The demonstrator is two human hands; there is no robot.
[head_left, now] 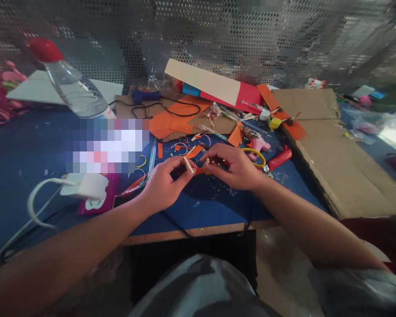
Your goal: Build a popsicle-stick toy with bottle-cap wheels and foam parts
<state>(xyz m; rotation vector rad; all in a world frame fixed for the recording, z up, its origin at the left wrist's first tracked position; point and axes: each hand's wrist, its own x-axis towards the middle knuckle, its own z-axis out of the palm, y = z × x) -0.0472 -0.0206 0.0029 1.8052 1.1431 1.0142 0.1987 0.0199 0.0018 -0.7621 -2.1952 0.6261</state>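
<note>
Over the blue table (185,213), my left hand (163,182) pinches a short, pale stick-like piece (188,165) between thumb and fingers. Just to its right, my right hand (232,166) has its thumb and index finger closed round a small pale piece (206,164); the fingers partly cover it. A narrow gap separates the two hands. Orange scraps (194,152) lie just behind the fingertips, and a yellow ring (255,157) rests beside my right hand.
At the left stand a red-capped bottle (79,90) and a white plug (87,186) with cables. Cardboard (353,163) covers the right side. A red-handled tool (280,158) lies near the right forearm. Behind are orange sheets (171,115) and a dark blue corded tool (145,95).
</note>
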